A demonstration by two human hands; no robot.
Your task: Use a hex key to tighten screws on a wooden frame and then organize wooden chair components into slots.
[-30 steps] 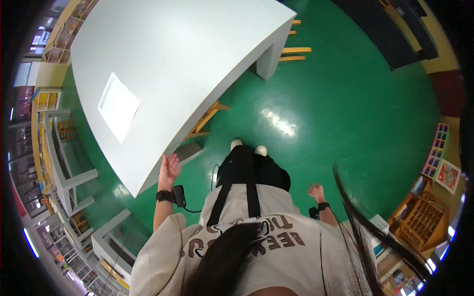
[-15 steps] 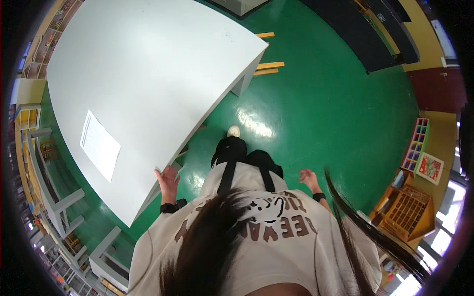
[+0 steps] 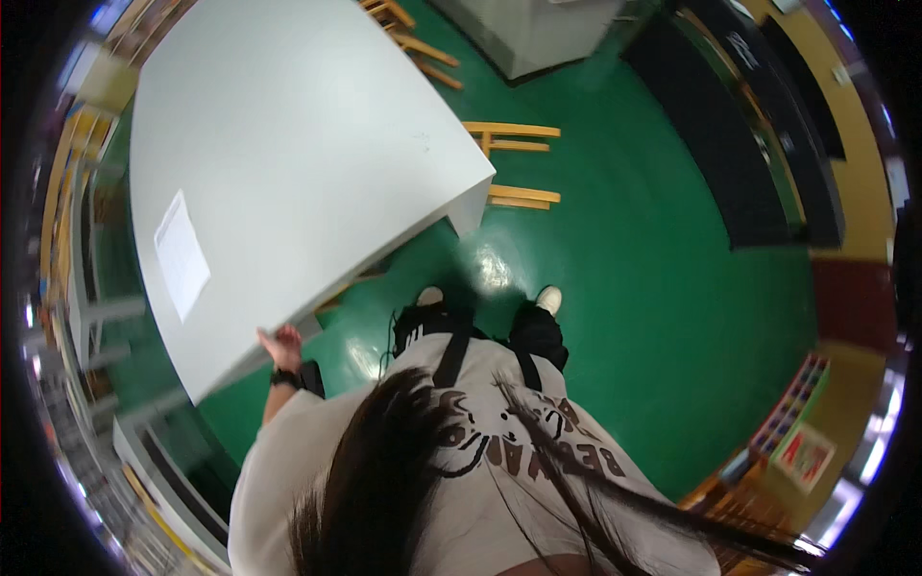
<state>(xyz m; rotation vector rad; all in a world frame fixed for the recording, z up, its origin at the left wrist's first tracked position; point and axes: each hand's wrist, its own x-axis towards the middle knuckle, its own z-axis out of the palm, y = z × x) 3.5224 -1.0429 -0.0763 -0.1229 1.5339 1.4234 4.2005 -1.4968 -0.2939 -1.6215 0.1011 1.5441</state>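
Note:
My left hand (image 3: 281, 348) is at the near edge of the large white table (image 3: 317, 163), its thumb stretched toward the tabletop and the fingers apart. It is slightly blurred and holds nothing; whether it touches the edge I cannot tell. A dark band circles that wrist. On the table's left part lies a white sheet of paper (image 3: 182, 255), out of the hand's grasp. My right hand does not show; the light shirt and strands of dark hair fill that side.
Wooden chair legs (image 3: 523, 131) stick out from under the table's right side. A grey cabinet (image 3: 538, 43) stands at the far end, a long black unit (image 3: 706, 134) at the far right. Grey frames (image 3: 168, 461) stand at left. The floor (image 3: 634, 250) is green.
I have stepped forward and the view has turned, showing both shoes and more chairs. My left hand stays by the table edge, while my right hand has gone out of sight.

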